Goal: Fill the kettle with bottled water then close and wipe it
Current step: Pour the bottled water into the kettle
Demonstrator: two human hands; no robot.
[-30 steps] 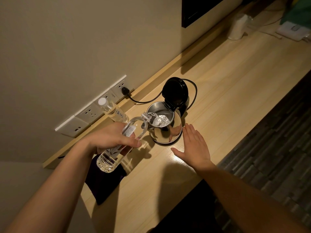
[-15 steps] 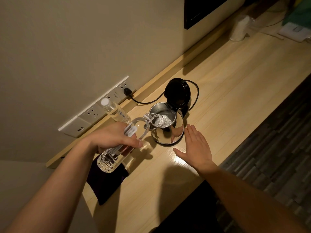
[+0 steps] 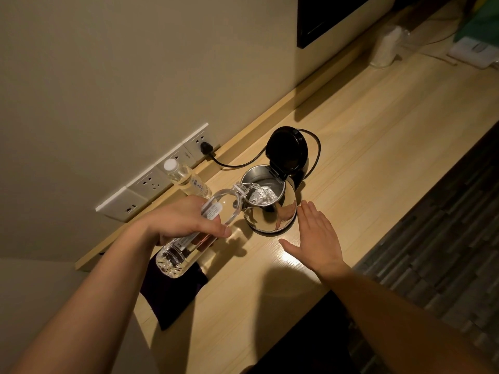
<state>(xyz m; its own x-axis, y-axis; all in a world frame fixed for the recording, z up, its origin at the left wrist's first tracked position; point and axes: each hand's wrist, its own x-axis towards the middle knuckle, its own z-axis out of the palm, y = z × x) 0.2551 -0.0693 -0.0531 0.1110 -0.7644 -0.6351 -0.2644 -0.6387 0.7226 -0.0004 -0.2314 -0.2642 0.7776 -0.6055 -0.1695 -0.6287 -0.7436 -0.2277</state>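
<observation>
A shiny steel kettle (image 3: 280,211) stands on the wooden counter (image 3: 378,136) with its black lid (image 3: 287,149) tipped up and open. My left hand (image 3: 186,222) grips a clear water bottle (image 3: 224,206), tilted so its neck is over the kettle's rim and water runs into the kettle. My right hand (image 3: 316,236) lies flat on the counter just right of the kettle, fingers straight, close to its wall. A dark cloth (image 3: 172,292) lies on the counter under my left hand.
A second capped bottle (image 3: 186,179) stands upright behind my left hand by the wall sockets (image 3: 151,182). The kettle's black cord (image 3: 237,164) runs to a plug there. A white cup (image 3: 384,49) and a white box (image 3: 472,52) sit far right.
The bottle stays tilted and water keeps pouring into the kettle. Both hands hold nearly the same places; the view has shifted slightly.
</observation>
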